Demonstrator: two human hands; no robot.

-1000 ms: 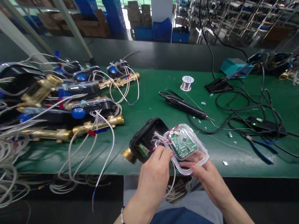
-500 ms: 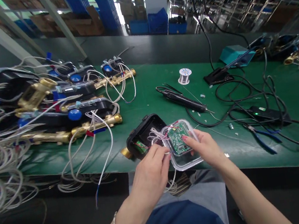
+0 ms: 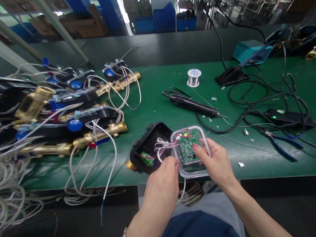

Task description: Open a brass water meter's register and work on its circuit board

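Observation:
My right hand [image 3: 218, 163] grips a clear plastic cover [image 3: 194, 171] by its right side, the thumb pressing on the green circuit board [image 3: 188, 147] inside. My left hand [image 3: 163, 183] is closed at the cover's left edge, fingertips pinched around a white cable [image 3: 160, 155]; its end is hidden by the fingers. Thin wires run from the board to a black housing [image 3: 138, 147], which lies open to the left on the bench edge. A small green part [image 3: 146, 159] sits inside that housing, and a brass fitting [image 3: 129, 165] sticks out at its left.
Brass meters [image 3: 98, 135] with tangled white cables [image 3: 2, 189] crowd the left. A soldering iron [image 3: 226, 78] rests by a teal stand [image 3: 250, 52]. A solder spool [image 3: 193, 78], a black electric screwdriver [image 3: 193, 105] and blue-handled pliers [image 3: 282, 147] lie on the green bench.
The clear cover has turned slightly and sits straighter in my right hand. My left hand keeps its pinch beside it. The whole view has shifted a little.

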